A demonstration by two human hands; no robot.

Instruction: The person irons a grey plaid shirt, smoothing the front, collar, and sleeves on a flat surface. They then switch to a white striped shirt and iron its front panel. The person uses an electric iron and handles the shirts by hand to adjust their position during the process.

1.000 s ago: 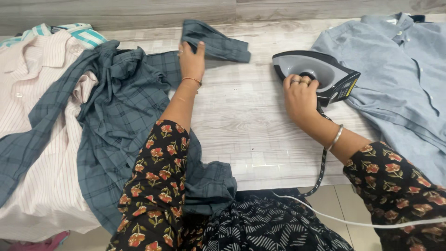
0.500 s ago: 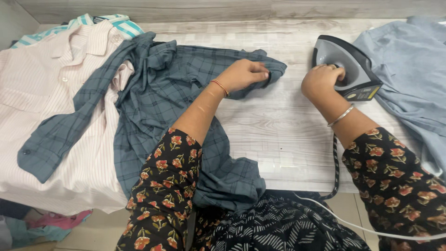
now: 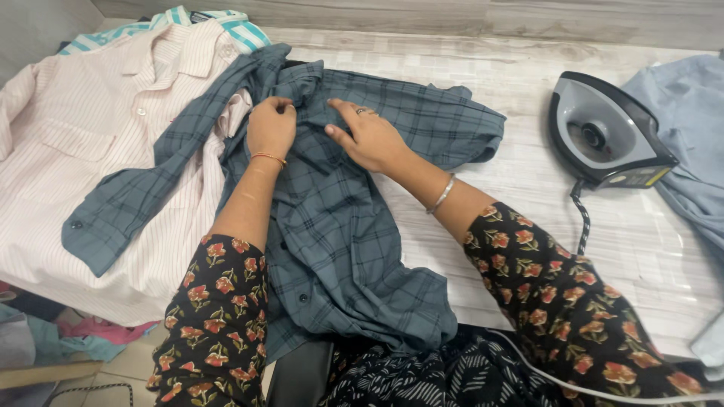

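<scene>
A grey-blue checked shirt (image 3: 354, 226) lies spread over the pale wood-grain table (image 3: 483, 68), its hem hanging off the near edge. My left hand (image 3: 270, 126) pinches the fabric near the collar. My right hand (image 3: 369, 136) rests flat on the shirt just right of it, fingers spread and pointing toward the collar. One sleeve of the shirt (image 3: 128, 203) trails to the left over a pink striped shirt (image 3: 83, 151). A grey and black electric iron (image 3: 607, 132) stands alone on the table at the right, held by neither hand.
The iron's black cord (image 3: 582, 222) runs toward the near edge and a white cable (image 3: 603, 392) crosses my lap. A light blue shirt (image 3: 690, 136) lies at the far right. A teal-striped garment (image 3: 188, 19) peeks out behind the pink shirt. More clothes (image 3: 68, 339) lie below at left.
My right hand has let go of the iron and come over onto the checked shirt. My left hand has drawn back from the sleeve to the collar. The view has shifted left.
</scene>
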